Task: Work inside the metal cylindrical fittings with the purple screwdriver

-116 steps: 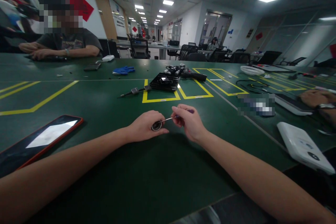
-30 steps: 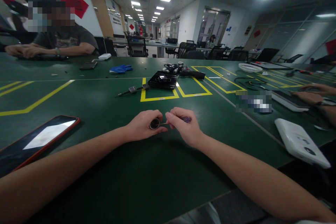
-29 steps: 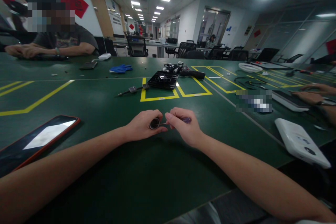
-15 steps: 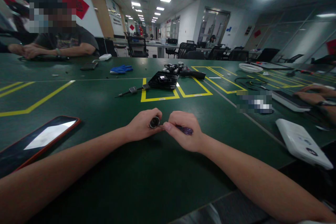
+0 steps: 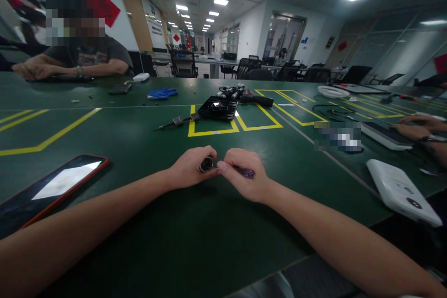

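My left hand is closed round a dark cylindrical part whose round, metal-rimmed open end faces me. My right hand grips a screwdriver by its purple, see-through handle. The screwdriver's thin shaft points left and meets the left hand's fingers just beside the cylinder's rim; its tip is hidden. Both hands are almost touching, low above the green table. Beyond them lies a black plastic-wrapped bundle with a black handle-like piece.
A phone with an orange edge lies left, a white device right. Farther off are a blue glove, a black cable and a white basket. A person sits across at left; another person's hands are at right.
Both hands hold nearly the same pose, the cylinder's open end turned very slightly. The camera view has shifted a little. The person across has moved their hands slightly.
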A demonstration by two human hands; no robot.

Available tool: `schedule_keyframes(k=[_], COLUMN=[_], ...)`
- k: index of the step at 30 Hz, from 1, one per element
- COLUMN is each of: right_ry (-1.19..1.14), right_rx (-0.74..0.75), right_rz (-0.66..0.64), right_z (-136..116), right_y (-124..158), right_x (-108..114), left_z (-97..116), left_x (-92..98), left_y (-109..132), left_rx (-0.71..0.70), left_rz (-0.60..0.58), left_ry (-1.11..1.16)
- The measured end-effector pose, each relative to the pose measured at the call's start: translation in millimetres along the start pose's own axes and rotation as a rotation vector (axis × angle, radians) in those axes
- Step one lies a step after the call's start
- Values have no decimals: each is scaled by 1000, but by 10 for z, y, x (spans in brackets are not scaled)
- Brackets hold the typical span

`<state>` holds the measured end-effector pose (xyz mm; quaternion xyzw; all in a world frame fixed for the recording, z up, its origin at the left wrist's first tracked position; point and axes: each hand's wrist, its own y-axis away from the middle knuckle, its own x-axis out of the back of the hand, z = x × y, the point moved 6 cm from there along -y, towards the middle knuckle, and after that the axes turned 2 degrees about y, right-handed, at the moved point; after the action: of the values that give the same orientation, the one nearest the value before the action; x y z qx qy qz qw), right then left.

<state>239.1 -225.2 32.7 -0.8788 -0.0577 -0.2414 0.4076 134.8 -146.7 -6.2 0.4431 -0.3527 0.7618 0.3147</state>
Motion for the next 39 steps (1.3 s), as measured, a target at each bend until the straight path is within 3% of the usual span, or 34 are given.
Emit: schedule_keyframes(k=[24,31,39], right_ry=[13,69,128], right_rx=[31,12,-7], right_rz=[18,102,45], right_z=[9,20,50], right_y=[-8,-6,10], right_x=[8,77,12], left_z=[-6,21,3], left_x=[-26,-29,-18], left_y=[-5,-3,1], left_rx=[6,-16,-1], left_rz=[-21,-35,-14], left_ry=[0,6,36])
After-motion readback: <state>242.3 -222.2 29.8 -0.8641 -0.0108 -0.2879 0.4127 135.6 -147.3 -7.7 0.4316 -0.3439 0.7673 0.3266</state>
